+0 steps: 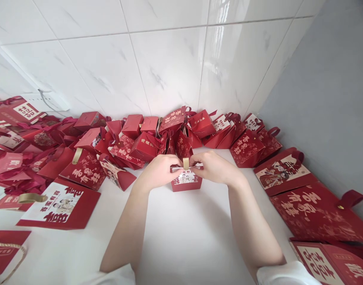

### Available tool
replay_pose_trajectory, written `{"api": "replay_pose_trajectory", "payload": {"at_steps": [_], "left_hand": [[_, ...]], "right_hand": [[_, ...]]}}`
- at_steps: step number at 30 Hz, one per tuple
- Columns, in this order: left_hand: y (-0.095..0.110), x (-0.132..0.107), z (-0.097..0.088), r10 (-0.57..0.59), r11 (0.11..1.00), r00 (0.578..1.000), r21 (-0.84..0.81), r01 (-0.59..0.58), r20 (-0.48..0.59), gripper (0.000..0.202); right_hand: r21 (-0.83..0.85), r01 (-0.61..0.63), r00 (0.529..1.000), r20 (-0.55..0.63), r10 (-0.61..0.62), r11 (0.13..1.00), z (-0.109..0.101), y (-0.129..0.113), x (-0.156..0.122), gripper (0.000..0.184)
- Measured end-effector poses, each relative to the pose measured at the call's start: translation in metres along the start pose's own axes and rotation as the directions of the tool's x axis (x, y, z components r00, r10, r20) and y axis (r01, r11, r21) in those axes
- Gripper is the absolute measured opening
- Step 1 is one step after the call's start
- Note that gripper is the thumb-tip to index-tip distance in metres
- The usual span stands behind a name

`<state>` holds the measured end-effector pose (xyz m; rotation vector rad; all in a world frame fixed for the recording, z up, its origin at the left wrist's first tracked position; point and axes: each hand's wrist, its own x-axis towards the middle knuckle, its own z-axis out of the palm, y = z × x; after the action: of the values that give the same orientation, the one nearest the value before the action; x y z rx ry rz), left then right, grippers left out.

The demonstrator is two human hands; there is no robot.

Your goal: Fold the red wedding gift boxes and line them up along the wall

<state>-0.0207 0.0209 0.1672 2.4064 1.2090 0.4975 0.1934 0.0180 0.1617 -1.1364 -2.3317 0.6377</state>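
A small red gift box [186, 183] with a white picture label stands on the white table [181, 237] in the middle. A gold ribbon loop [186, 163] rises from its top. My left hand [159, 169] pinches the box's top at the left of the ribbon. My right hand [213, 166] pinches the top at the right of it. Both hands have their fingers closed on the box's upper flaps.
Many red gift boxes and bags [146, 144] are piled along the tiled wall behind. Flat red bags lie at the left [61, 206] and at the right [315, 209]. A grey wall [333, 99] borders the right side.
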Motion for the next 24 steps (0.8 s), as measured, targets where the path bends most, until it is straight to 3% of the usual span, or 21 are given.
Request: {"api": "replay_pose_trajectory", "payload": {"at_steps": [11, 24], "left_hand": [[-0.0018, 0.0012, 0.0010, -0.001, 0.999, 1.000, -0.053, 0.001, -0.005, 0.012], [0.0032, 0.0016, 0.0012, -0.021, 0.994, 0.999, -0.103, 0.025, 0.041, 0.013]], "right_hand": [[-0.045, 0.020, 1.000, -0.016, -0.021, 0.999, 0.0014, 0.0004, 0.0016, 0.006], [0.017, 0.037, 0.998, 0.040, -0.038, 0.999, 0.0012, 0.0013, 0.0015, 0.009]]}}
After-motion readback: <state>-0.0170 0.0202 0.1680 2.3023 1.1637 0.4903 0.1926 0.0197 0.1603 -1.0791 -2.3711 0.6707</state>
